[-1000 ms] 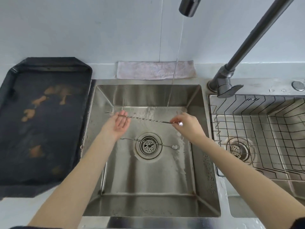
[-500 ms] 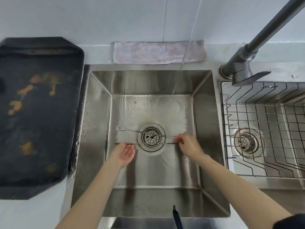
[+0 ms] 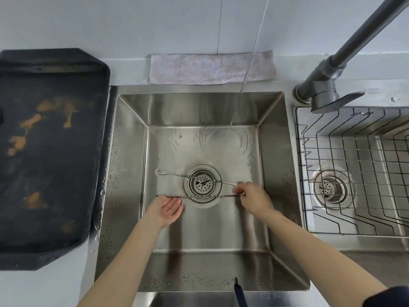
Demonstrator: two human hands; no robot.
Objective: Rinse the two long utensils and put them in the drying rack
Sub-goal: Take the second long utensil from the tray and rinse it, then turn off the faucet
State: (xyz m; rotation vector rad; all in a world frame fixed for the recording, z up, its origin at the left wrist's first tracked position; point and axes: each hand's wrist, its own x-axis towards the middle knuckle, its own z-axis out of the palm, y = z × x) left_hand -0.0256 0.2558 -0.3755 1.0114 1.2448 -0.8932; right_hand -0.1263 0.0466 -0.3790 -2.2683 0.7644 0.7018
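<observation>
Sink [image 3: 132,173] at frame centre; tray [image 3: 51,151] at left, drying rack [image 3: 354,173] at right, cloth [image 3: 210,67] above it.

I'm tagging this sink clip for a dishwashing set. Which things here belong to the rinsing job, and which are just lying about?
Part of the job:
twisted-stem metal utensil, held by left hand and right hand
thin metal fork-tipped utensil lying over the drain
water stream
steel sink basin
wire drying rack

Just lying about:
pale pink folded cloth
stained black tray

no readable txt, labels or nos. anywhere — view's perhaps too soft for fine print.
</observation>
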